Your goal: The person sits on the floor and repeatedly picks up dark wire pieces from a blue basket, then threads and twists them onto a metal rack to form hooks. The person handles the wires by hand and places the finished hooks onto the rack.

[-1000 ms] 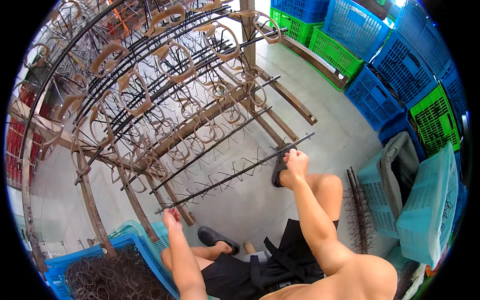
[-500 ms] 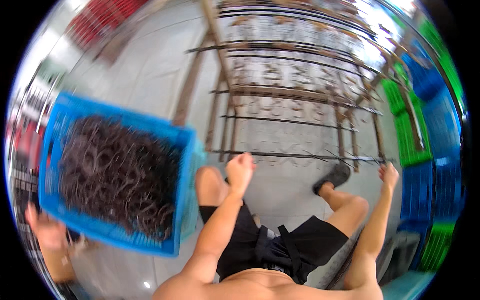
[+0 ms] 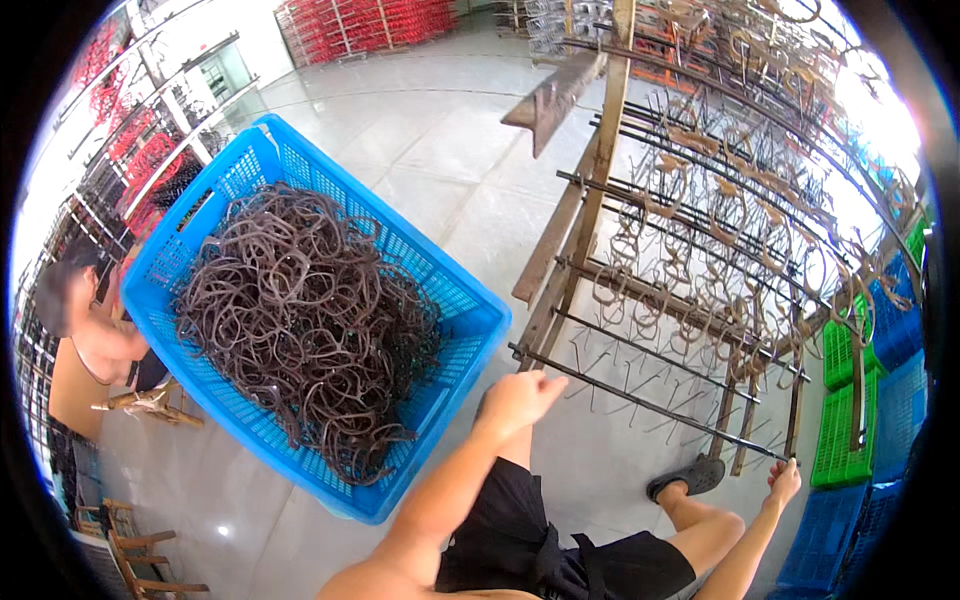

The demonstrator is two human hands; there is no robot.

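I'm seeing a thin dark metal rod (image 3: 650,405) studded with prongs — lying level, slanting down rightward, both ends being gripped.

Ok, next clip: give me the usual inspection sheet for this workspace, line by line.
Surface: pale glossy floor, bare around the crate.
Job's things: a long dark spiked bar at the bottom of the wooden rack, held at both ends; blue plastic crate heaped with dark brown loops.
Clutter: wooden pieces at lower left.
Hands: left hand closed at the bar's near end; right hand grips its far end.
Cables: nothing seen.
Surroundings: another person beside the crate; green crates and blue ones at right; red racks in the distance.
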